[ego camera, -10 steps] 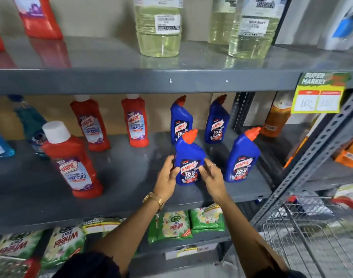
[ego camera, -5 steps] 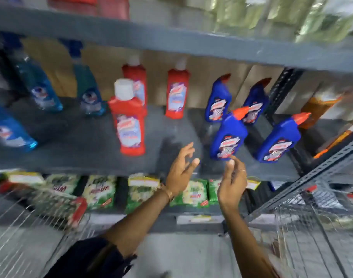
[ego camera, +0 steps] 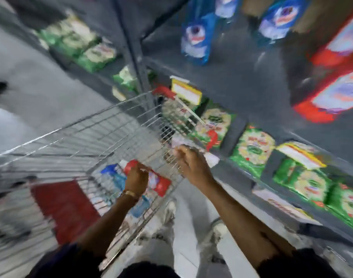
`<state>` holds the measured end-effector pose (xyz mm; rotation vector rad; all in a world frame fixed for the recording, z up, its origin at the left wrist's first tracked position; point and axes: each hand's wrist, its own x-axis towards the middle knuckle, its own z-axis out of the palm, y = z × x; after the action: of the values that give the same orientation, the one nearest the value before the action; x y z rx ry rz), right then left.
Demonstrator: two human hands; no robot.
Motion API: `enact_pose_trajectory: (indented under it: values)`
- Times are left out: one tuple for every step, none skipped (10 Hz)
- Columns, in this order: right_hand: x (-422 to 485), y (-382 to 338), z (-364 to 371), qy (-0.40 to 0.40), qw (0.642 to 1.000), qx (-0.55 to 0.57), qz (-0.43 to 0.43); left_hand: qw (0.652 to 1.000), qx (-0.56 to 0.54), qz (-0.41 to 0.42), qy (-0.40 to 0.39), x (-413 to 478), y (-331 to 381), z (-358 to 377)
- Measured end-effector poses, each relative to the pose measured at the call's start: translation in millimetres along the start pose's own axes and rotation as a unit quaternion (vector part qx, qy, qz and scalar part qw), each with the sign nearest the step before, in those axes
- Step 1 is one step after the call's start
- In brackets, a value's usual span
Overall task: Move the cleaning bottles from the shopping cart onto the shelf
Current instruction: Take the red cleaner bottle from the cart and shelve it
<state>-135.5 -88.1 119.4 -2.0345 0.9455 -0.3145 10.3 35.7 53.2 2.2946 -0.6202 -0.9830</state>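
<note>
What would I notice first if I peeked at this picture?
Probably the shiny wire shopping cart on the left, with the left hand reaching in onto a red bottle. The right hand is at the cart's edge. Bright green packets line the low shelf on the right.

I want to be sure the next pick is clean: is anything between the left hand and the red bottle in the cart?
Nothing visible is. The left hand is inside the wire cart, curled over the red bottle. The blur hides whether its grip has closed. The right hand is at the cart's rim.
</note>
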Motion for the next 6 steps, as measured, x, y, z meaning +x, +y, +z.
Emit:
enact_pose_trajectory:
  values:
    - [21,10,32,-0.04,0.994,-0.095,0.036,0.992,0.029,-0.104,-0.07,15,-48,-2]
    - [27,20,52,-0.031,0.97,-0.235,0.057,0.974,-0.072,-0.204,-0.062,31,-84,10]
    - [31,27,62,-0.034,0.952,-0.303,0.032,0.917,-0.257,-0.294,-0.079,43,-101,31]
    - [35,31,63,-0.04,0.95,-0.309,0.03,0.868,-0.363,-0.337,0.017,68,-93,61]
    - [37,36,64,-0.039,0.949,-0.312,0.034,0.856,-0.416,-0.307,0.007,74,-94,71]
    - [37,36,65,-0.047,0.953,-0.298,0.04,0.848,-0.41,-0.335,-0.017,76,-95,69]
